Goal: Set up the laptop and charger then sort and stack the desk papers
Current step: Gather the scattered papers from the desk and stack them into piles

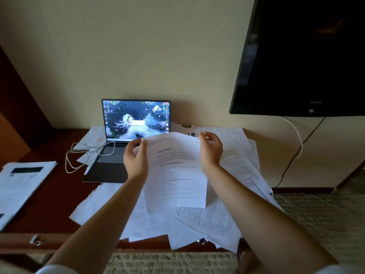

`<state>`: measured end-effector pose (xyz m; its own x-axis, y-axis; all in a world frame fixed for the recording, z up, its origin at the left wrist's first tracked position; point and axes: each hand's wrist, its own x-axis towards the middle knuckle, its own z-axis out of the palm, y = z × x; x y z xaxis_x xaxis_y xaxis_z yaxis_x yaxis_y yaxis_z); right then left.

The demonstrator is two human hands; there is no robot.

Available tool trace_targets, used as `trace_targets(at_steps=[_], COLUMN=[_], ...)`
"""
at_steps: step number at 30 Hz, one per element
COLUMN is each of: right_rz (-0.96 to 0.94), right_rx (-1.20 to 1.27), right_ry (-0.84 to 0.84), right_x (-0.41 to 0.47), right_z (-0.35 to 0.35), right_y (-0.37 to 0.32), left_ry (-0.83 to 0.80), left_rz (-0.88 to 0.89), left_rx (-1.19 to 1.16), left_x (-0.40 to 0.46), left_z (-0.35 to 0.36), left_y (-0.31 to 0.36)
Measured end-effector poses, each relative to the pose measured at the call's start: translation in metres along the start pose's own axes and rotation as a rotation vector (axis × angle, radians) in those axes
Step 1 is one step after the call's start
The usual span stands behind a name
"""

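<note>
I hold a printed white sheet [174,171] up over the desk. My left hand [136,159] pinches its top left corner and my right hand [210,150] pinches its top right corner. Behind it the open laptop [136,119] stands with its screen lit, its keyboard partly hidden by my left hand and the sheet. A white charger cable [79,155] lies coiled to the laptop's left and runs across its keyboard corner. Loose papers [207,220] are scattered over the desk's middle and right. A neater stack of papers [23,184] lies at the left.
The brown wooden desk [53,204] has drawer handles along its front edge [36,240]. A dark wall-mounted television [306,56] hangs at the upper right, with cables [296,153] dropping below it. Patterned carpet [325,214] lies to the right.
</note>
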<state>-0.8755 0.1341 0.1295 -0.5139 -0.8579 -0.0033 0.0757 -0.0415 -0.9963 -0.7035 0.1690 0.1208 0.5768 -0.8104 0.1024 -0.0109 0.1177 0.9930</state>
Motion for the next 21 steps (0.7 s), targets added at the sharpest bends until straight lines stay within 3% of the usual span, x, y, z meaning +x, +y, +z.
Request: trace_targets(at_steps=[6,11,14,19,21], right_rz=[-0.078,-0.076,-0.039,0.166,0.194], right_rx=[0.038,0.075,0.030,-0.128,-0.159], right_ry=[-0.153,-0.156,-0.298,-0.416,-0.408], right_x=[0.001,0.008,0.006,0.010,0.015], right_z=[0.003,-0.005,-0.015,-0.022,-0.021], right_y=[-0.008,-0.004,0.003,0.026,0.024], left_ry=[0.021,0.113,0.131,-0.103,-0.114], left_rz=[0.015,0.047,0.039,0.024,-0.002], left_rx=[0.001,0.013,-0.021,0.058,0.097], left_x=[0.000,-0.003,-0.003,-0.001,0.003], left_z=[0.008,0.010,0.008,-0.002,-0.007], left_y=[0.006,0.015,0.014,0.001,-0.001])
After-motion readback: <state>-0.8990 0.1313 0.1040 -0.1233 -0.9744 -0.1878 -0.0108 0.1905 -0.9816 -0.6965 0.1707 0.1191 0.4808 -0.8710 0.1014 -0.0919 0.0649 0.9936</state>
